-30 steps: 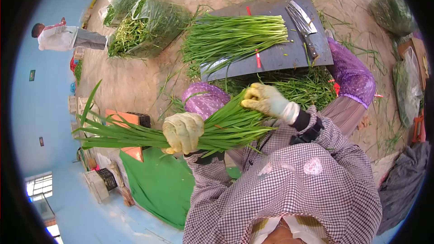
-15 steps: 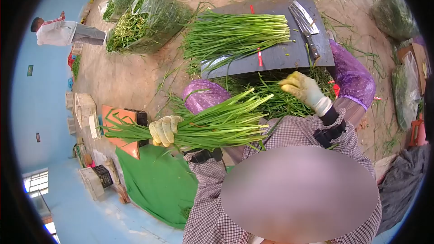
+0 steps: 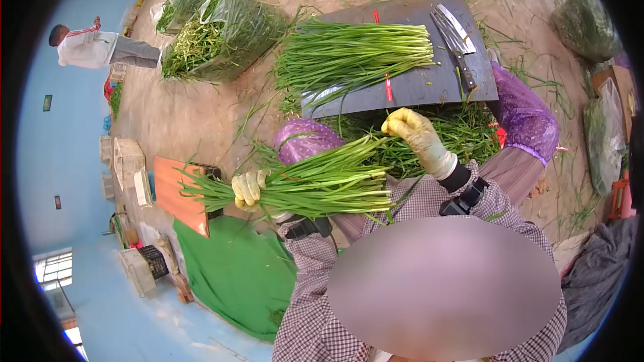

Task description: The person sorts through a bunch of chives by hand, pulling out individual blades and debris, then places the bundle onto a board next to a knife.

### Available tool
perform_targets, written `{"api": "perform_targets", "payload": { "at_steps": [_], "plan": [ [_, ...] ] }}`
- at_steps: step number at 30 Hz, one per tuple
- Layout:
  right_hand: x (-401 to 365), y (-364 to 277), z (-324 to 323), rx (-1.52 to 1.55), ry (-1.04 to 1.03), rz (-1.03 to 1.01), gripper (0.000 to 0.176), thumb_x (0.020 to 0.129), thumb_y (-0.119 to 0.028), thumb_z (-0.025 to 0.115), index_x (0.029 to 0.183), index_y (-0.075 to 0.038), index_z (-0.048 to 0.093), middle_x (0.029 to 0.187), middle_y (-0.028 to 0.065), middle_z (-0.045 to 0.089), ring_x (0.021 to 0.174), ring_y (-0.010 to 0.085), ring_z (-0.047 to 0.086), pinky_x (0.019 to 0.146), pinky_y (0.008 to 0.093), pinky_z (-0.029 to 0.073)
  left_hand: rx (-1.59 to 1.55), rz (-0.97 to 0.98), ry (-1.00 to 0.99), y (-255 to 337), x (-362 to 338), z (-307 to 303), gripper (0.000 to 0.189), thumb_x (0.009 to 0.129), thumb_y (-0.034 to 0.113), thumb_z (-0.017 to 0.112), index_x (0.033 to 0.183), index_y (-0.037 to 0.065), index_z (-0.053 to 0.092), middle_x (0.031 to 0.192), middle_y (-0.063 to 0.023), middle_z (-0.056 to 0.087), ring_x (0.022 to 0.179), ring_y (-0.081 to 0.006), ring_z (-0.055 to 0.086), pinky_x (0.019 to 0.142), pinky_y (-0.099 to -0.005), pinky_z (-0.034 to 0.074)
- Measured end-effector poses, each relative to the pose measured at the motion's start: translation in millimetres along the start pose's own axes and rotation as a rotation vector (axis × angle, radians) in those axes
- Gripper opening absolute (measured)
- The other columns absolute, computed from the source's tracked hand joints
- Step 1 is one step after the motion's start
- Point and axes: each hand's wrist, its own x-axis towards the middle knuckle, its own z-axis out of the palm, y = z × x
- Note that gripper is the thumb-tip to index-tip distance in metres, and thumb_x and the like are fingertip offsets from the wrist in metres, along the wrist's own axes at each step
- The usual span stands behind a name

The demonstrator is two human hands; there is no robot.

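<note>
My left hand (image 3: 248, 188), in a pale glove, is closed around a bunch of garlic chives (image 3: 329, 184) towards its leafy end. The pale stem ends fan out to the right, in front of my body. Just above those ends, my right hand (image 3: 416, 135) in a yellow-stained glove has its fingers curled together; whatever they pinch, if anything, is hidden. A large pile of chives (image 3: 355, 50) lies across the dark board (image 3: 429, 87), over a red strap (image 3: 388, 87). To its right rests a knife (image 3: 459, 47) with a dark handle.
Loose green leaves (image 3: 456, 137) lie below the board, between my knees. Bags of greens (image 3: 235, 37) stand at the upper left, near a standing person (image 3: 100, 47). An orange board (image 3: 178, 191) and green cloth (image 3: 231, 268) are at left. More bagged greens (image 3: 587, 27) sit at right.
My right hand has moved left, closer to the stem ends of the held bunch. The left hand has shifted slightly right with the chives still in it.
</note>
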Motion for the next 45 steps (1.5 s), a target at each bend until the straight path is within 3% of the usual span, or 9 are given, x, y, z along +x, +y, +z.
{"api": "perform_targets", "payload": {
  "at_steps": [4,12,21,23,26,33,39,43,45],
  "plan": [
    [-5.1,-17.2,-8.5,-0.448,-0.052,-0.396,0.021,0.099,-0.023,0.060,0.094,-0.004,0.069,0.089,0.0060,0.066,0.084,0.0211,0.063,0.081,0.0338,0.050,-0.002,0.014,0.051,5.6,-6.3,-8.3,0.014,0.095,0.015,0.063,0.086,0.014,0.052,0.070,0.0057,0.057,0.069,-0.0092,0.052,0.072,-0.0283,0.040],
    [24.6,27.0,52.0,-1.075,-0.300,-0.140,0.033,0.093,-0.038,0.066,0.090,-0.006,0.068,0.090,0.0143,0.069,0.079,0.0338,0.067,0.073,0.0418,0.053,0.034,-0.081,-0.042,-12.6,12.5,11.7,0.013,0.098,0.017,0.061,0.088,0.012,0.055,0.075,0.0011,0.063,0.077,-0.0135,0.059,0.077,-0.0298,0.045],
    [15.2,-42.7,-11.9,0.487,-0.346,-0.161,0.012,0.100,-0.013,0.057,0.107,-0.006,0.064,0.097,0.0028,0.068,0.082,0.0097,0.058,0.070,0.0256,0.047,0.066,0.023,0.055,12.7,-7.4,-12.4,0.013,0.094,0.014,0.063,0.086,0.015,0.052,0.075,0.0068,0.056,0.072,-0.0077,0.050,0.075,-0.0275,0.038],
    [13.2,-51.5,-33.7,-0.261,-0.335,0.063,0.013,0.100,-0.016,0.058,0.103,-0.006,0.066,0.095,0.0038,0.068,0.081,0.0135,0.060,0.070,0.0274,0.048,-0.010,0.071,0.090,8.1,-12.3,-17.7,0.016,0.094,0.014,0.063,0.084,0.015,0.051,0.074,0.0053,0.056,0.071,-0.0096,0.050,0.076,-0.0293,0.040],
    [6.1,-11.3,-30.0,-0.742,-0.019,-0.460,0.022,0.091,-0.026,0.071,0.098,-0.005,0.073,0.089,0.0085,0.067,0.081,0.0251,0.063,0.075,0.0334,0.051,-0.056,0.123,0.165,0.4,-17.5,-20.6,0.018,0.094,0.013,0.063,0.082,0.015,0.050,0.073,0.0051,0.055,0.072,-0.0103,0.050,0.076,-0.0297,0.040],
    [44.9,21.3,28.5,-0.752,-0.266,-0.335,0.027,0.087,-0.035,0.072,0.087,-0.008,0.070,0.091,0.0079,0.062,0.090,0.0266,0.062,0.082,0.0378,0.050,-0.032,0.092,0.246,-2.6,-15.5,-19.0,0.018,0.092,0.012,0.063,0.083,0.016,0.048,0.074,0.0059,0.047,0.073,-0.0105,0.046,0.077,-0.0289,0.038],
    [28.3,-37.4,-1.0,0.003,-0.031,-0.269,0.017,0.097,-0.019,0.063,0.088,-0.004,0.066,0.091,0.0023,0.067,0.086,0.0113,0.060,0.081,0.0294,0.048,0.077,0.191,0.544,-2.3,-18.5,-6.8,0.019,0.092,0.014,0.060,0.082,0.016,0.043,0.076,0.0049,0.039,0.073,-0.0117,0.041,0.075,-0.0308,0.035],
    [18.2,-14.2,-3.8,-0.504,-0.373,-0.423,0.027,0.097,-0.030,0.065,0.103,-0.004,0.070,0.094,0.0068,0.068,0.087,0.0179,0.064,0.080,0.0308,0.050,0.117,0.136,0.428,-1.7,-21.3,-17.8,0.014,0.094,0.016,0.060,0.086,0.013,0.048,0.081,0.0024,0.048,0.080,-0.0126,0.047,0.082,-0.0325,0.040],
    [15.3,-7.0,28.8,-0.680,-0.297,-0.157,0.026,0.093,-0.027,0.072,0.106,-0.004,0.071,0.091,0.0051,0.067,0.086,0.0166,0.063,0.078,0.0284,0.051,0.130,0.145,0.405,-14.8,-13.4,-9.4,0.014,0.094,0.016,0.059,0.086,0.013,0.049,0.081,0.0026,0.049,0.080,-0.0125,0.047,0.081,-0.0320,0.040]
  ]
}}
